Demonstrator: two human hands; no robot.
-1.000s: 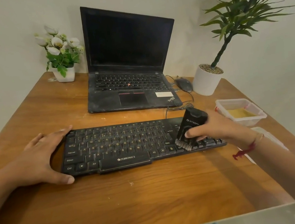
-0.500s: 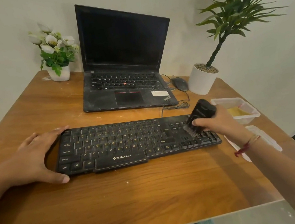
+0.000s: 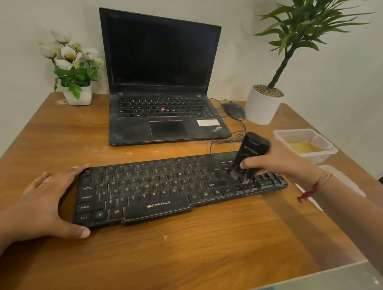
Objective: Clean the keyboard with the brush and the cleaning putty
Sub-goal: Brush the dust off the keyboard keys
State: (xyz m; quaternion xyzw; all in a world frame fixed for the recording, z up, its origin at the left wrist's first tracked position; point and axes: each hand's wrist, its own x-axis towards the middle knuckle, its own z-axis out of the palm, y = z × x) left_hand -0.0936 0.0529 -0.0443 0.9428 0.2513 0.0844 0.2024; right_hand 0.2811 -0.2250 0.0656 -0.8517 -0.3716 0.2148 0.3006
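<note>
A dusty black keyboard (image 3: 162,188) lies across the wooden table (image 3: 176,257). My left hand (image 3: 46,204) spans its left end, fingers straight along the far corner and thumb at the near corner. My right hand (image 3: 276,160) grips a black brush (image 3: 250,153), tilted, with its bristles down on the keys at the keyboard's right part. A clear tub holding yellow putty (image 3: 306,147) stands open just right of the keyboard.
An open black laptop (image 3: 164,79) sits behind the keyboard, with a mouse (image 3: 233,110) and cable to its right. A small flower pot (image 3: 74,70) stands back left, a tall potted plant (image 3: 263,105) back right. The tub's lid (image 3: 338,183) lies under my right wrist.
The brush went from the keyboard's bottom-right keys to higher up and further right, then came back a little toward the middle. My left hand stayed in place.
</note>
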